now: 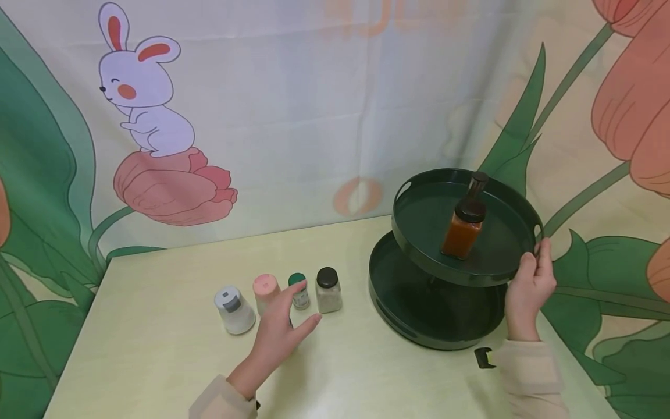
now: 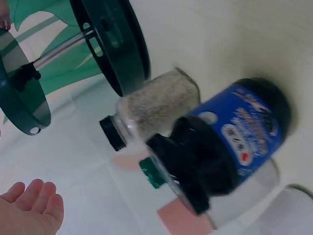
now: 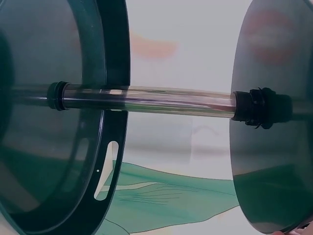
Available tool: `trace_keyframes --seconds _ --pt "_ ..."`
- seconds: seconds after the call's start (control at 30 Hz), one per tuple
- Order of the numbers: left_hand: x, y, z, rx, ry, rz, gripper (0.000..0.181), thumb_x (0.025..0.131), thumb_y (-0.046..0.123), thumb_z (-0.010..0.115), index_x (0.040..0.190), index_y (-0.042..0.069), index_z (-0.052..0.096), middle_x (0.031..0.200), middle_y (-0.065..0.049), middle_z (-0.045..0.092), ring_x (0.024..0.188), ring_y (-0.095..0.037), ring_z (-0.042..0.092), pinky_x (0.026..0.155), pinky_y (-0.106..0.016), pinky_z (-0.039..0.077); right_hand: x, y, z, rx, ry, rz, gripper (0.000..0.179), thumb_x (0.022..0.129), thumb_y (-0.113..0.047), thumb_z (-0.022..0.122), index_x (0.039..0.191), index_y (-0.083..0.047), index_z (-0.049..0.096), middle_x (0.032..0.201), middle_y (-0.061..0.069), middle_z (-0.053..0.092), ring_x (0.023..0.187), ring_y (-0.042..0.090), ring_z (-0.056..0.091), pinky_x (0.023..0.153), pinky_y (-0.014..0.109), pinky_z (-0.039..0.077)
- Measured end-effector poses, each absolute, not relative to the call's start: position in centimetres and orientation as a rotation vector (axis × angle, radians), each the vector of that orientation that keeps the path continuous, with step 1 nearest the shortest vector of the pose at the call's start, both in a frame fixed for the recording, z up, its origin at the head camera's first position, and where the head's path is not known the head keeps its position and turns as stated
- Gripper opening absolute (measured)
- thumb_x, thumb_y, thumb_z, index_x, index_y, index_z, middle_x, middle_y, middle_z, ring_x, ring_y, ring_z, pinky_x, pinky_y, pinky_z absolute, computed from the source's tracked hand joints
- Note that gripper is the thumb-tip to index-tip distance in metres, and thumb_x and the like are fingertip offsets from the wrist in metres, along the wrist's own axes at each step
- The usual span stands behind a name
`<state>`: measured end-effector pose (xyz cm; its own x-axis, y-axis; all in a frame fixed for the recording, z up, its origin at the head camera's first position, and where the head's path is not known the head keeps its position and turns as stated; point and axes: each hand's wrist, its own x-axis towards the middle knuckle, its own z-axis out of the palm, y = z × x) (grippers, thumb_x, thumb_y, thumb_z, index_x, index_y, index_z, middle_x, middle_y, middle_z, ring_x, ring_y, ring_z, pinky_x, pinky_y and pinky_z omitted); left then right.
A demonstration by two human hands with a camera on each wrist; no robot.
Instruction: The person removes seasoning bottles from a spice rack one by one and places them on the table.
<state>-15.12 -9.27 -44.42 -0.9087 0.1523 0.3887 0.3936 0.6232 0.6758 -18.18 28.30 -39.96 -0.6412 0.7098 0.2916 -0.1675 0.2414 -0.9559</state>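
Observation:
My right hand (image 1: 531,285) grips the right rim of the upper tier of a dark green two-tier round tray (image 1: 419,221). On that tier stands a square jar of orange-red spice (image 1: 462,235) with a dark cap; a dark knob rises behind it. My left hand (image 1: 277,331) hovers over the small jars, thumb and fingers spread, holding nothing. In the left wrist view a blue-labelled black bottle (image 2: 244,129) stands close; the hand mostly hides it from the head view. A black-capped jar of pale grains (image 1: 328,295) and a green-capped shaker (image 1: 299,294) stand beyond the fingertips.
A pink-capped container (image 1: 266,285) and a white dispenser with a grey flap (image 1: 235,314) stand left of the shaker. A clear post (image 3: 176,102) joins the two tiers. Behind the pale table (image 1: 146,326) hangs a printed curtain (image 1: 293,116).

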Motion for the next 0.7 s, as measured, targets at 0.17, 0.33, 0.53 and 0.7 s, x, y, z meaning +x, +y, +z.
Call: trace_keyframes --seconds 0.17,0.33,0.53,0.7 --pt "-15.5 -8.2 -43.8 -0.487 -2.54 -1.189 0.059 0.072 0.023 0.071 0.123 0.007 0.047 0.123 -0.006 0.054 0.114 -0.023 0.05 0.092 -0.039 0.043 -18.2 28.3 -40.0 -0.51 -1.774 1.485 0.044 0.092 -0.018 0.036 0.136 -0.013 0.032 0.142 0.001 0.031 0.129 0.005 0.031 0.104 0.019 0.027" --pt "-15.6 -7.3 -43.0 -0.513 -2.53 -1.24 0.059 0.073 0.025 0.07 0.125 0.009 0.047 0.125 -0.003 0.053 0.115 -0.021 0.049 0.092 -0.038 0.043 -18.2 28.3 -40.0 -0.511 -1.777 1.474 0.044 0.092 -0.018 0.035 0.136 -0.013 0.033 0.142 0.001 0.032 0.128 0.004 0.031 0.104 0.02 0.027" --pt "-15.9 -6.1 -42.1 -0.532 -2.567 -1.295 0.059 0.075 0.029 0.068 0.127 0.012 0.045 0.127 -0.002 0.051 0.119 -0.018 0.046 0.096 -0.037 0.04 -18.2 28.2 -40.0 -0.513 -1.769 1.468 0.044 0.092 -0.018 0.035 0.135 -0.012 0.033 0.141 0.002 0.032 0.128 0.004 0.031 0.104 0.019 0.027" --pt "-16.1 -5.0 -41.5 -0.58 -2.566 -1.315 0.059 0.076 0.031 0.067 0.128 0.012 0.044 0.128 -0.002 0.05 0.12 -0.018 0.045 0.096 -0.038 0.039 -18.2 28.2 -40.1 -0.518 -1.77 1.462 0.044 0.092 -0.018 0.035 0.135 -0.012 0.033 0.141 0.001 0.033 0.128 0.004 0.031 0.104 0.019 0.027"
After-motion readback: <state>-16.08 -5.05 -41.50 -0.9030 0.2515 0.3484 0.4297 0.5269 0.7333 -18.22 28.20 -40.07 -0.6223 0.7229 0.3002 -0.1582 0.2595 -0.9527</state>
